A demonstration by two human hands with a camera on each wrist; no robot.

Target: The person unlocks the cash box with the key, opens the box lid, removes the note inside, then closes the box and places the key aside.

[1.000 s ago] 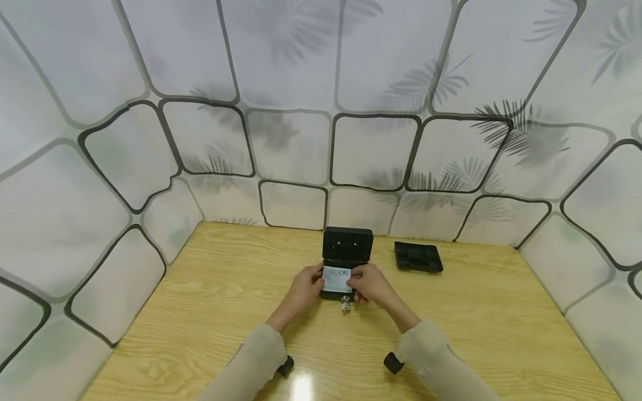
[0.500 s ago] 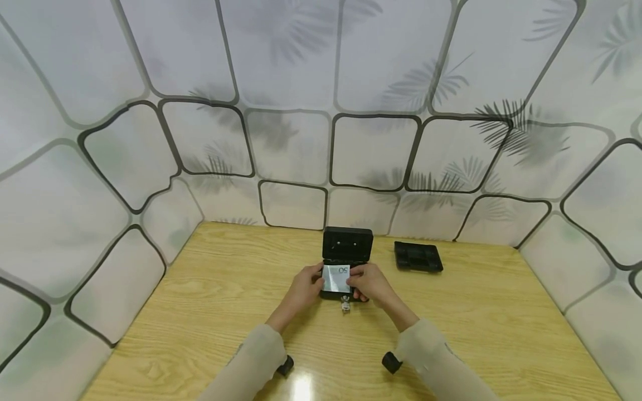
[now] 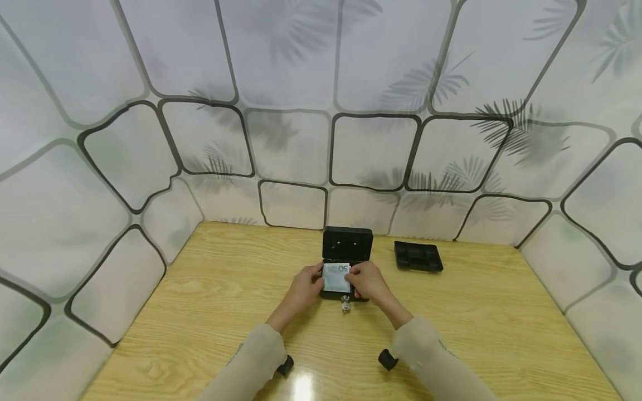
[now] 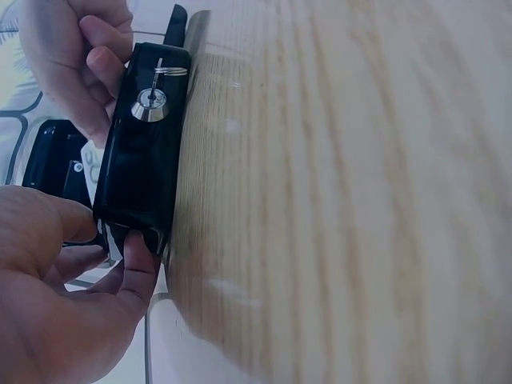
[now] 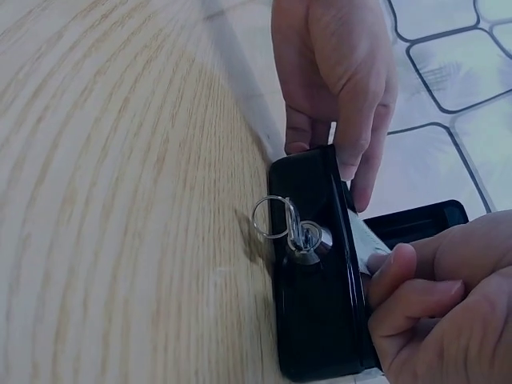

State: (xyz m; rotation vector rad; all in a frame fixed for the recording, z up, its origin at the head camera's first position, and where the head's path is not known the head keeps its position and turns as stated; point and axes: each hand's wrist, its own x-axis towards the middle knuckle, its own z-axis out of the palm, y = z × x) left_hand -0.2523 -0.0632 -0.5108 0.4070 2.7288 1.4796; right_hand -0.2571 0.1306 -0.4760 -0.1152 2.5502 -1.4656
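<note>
A small black cash box [image 3: 347, 245] stands on the wooden table with its lid raised. My left hand [image 3: 303, 285] grips the box's left end, thumb at the rim and fingers against the outer side, as the left wrist view shows. Inside the box lies a pale banknote [image 3: 336, 277] marked 50. Its right edge is pinched by my right hand [image 3: 370, 279], which is over the box's right part. A key on a ring [image 5: 296, 224] sits in the front lock. How many notes lie below the top one is hidden.
To the right of the box a black compartment tray [image 3: 418, 257] lies on the wooden table [image 3: 225, 289]. A patterned curtain [image 3: 291, 206] rises behind the table and along both sides.
My right hand has shifted slightly left, and the banknote's right edge has come left with it, so the note lies flatter. My left hand and the box have stayed in place.
</note>
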